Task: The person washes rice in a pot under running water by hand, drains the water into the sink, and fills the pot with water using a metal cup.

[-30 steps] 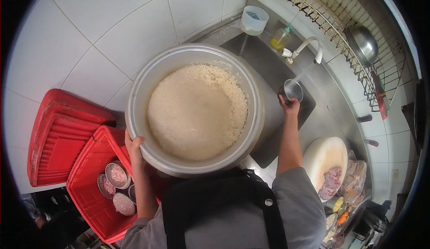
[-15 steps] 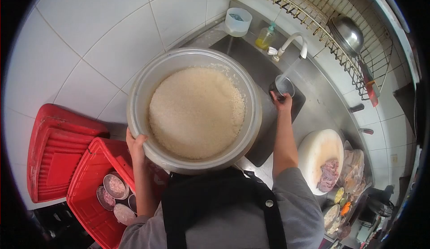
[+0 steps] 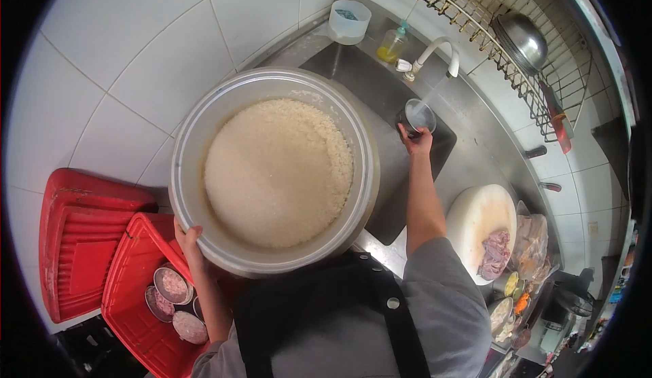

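Observation:
A large metal pot [image 3: 363,167] of white rice [image 3: 278,174] stands tilted at the sink's near side. My left hand [image 3: 189,239] grips its lower left rim, with the thumb over the edge and the fingers hidden beneath. Over the sink basin [image 3: 445,150], my right hand [image 3: 415,140] is wrapped round a dark cup [image 3: 404,116]. Water runs from the white faucet [image 3: 435,52] into this cup, and whitish, bubbly water shows inside.
At left, a red bin [image 3: 132,303] holds several bowls of pale pink meat, beside its red lid [image 3: 95,242]. A round cutting board [image 3: 468,228] with raw meat [image 3: 496,256] lies right. A soap bottle [image 3: 392,44] and a white tub [image 3: 350,21] stand behind the sink.
The view has shifted a little. The pot, with my left hand on it, sits further left relative to the faucet. Water still runs into the cup, which looks fuller now.

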Action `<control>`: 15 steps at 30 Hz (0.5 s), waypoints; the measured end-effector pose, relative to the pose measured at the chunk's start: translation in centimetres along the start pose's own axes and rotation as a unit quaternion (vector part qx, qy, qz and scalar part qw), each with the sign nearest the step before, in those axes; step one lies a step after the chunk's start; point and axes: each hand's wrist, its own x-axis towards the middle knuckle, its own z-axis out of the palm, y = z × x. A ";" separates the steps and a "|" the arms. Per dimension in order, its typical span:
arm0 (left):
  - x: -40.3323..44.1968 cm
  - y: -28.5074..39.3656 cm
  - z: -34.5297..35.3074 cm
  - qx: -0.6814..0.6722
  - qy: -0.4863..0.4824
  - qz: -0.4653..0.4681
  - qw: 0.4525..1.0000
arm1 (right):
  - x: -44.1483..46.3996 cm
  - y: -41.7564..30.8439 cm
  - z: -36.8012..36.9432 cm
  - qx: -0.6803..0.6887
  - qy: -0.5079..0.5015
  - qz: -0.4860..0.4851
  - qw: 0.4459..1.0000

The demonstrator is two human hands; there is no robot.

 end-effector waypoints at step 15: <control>0.1 2.2 1.4 0.063 -0.022 0.003 0.998 | -2.1 -1.2 2.1 -0.073 -0.069 -0.038 0.994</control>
